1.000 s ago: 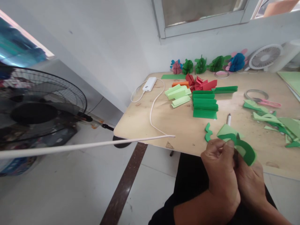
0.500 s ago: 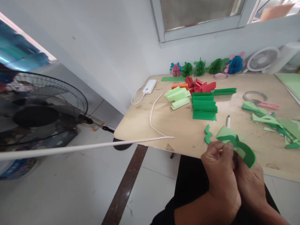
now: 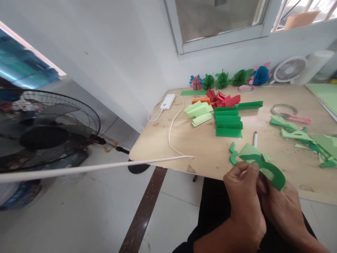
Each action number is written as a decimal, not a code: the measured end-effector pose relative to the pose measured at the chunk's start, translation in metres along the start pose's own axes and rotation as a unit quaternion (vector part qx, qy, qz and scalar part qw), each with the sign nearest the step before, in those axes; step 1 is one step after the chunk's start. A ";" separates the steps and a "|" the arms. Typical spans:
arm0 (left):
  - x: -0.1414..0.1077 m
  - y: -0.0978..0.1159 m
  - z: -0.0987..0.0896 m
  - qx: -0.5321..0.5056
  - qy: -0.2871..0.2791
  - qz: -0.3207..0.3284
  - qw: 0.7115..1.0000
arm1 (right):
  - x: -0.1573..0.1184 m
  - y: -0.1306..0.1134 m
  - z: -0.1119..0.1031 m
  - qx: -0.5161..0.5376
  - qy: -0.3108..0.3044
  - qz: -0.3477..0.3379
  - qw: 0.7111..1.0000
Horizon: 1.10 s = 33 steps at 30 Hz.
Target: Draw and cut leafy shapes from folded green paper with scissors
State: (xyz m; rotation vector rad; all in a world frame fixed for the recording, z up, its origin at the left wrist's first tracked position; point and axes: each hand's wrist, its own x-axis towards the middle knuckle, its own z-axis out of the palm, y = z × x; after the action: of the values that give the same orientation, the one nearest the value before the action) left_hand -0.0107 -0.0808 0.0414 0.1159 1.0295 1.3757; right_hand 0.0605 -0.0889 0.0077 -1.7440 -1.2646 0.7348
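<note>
My left hand [image 3: 243, 186] pinches a curved piece of green paper [image 3: 276, 175] between thumb and fingers, near the front edge of the table. Close against it, my right hand [image 3: 283, 203] is closed around dark scissors [image 3: 262, 159]. Their dark tip pokes up at the green paper; the handles are mostly hidden by my fingers. Just beyond my hands lies a light green paper piece [image 3: 249, 149]. A wavy green paper scrap [image 3: 232, 154] rests to the left of it. Behind them is a white pen [image 3: 255, 138].
Folded green paper [image 3: 228, 121], light green strips [image 3: 198, 109] and red folded paper [image 3: 229, 101] lie mid-table. Paper offcuts [image 3: 302, 135] and a pink-handled tool [image 3: 300, 118] are at right. A white cable [image 3: 105, 167] crosses the left; a black fan [image 3: 44, 137] stands there.
The view has shifted slightly. Both hands stay close together on the green paper and scissors, and the curved paper piece has moved only a little.
</note>
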 end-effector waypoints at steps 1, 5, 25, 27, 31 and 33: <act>-0.001 0.002 0.001 -0.002 0.003 0.000 1.000 | 0.000 0.002 0.001 0.019 -0.004 0.006 1.000; -0.004 0.009 0.003 -0.009 -0.008 0.020 1.000 | 0.000 0.012 0.002 0.100 -0.033 0.031 0.994; 0.007 0.004 -0.017 -0.042 -0.045 0.031 0.998 | 0.003 0.023 -0.006 0.114 -0.063 0.013 0.991; 0.007 0.005 -0.018 -0.041 -0.047 0.028 0.998 | 0.004 0.023 -0.007 0.107 -0.067 -0.002 0.992; 0.007 0.007 -0.019 -0.035 -0.054 0.032 0.997 | 0.005 0.026 -0.008 0.109 -0.074 -0.016 0.991; 0.006 0.009 -0.018 -0.029 -0.057 0.026 0.998 | 0.005 0.027 -0.008 0.105 -0.078 -0.012 0.991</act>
State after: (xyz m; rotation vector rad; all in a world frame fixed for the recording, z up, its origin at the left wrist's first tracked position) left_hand -0.0303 -0.0817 0.0334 0.1779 0.8962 1.4290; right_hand 0.0811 -0.0897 -0.0119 -1.5234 -1.2605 0.9694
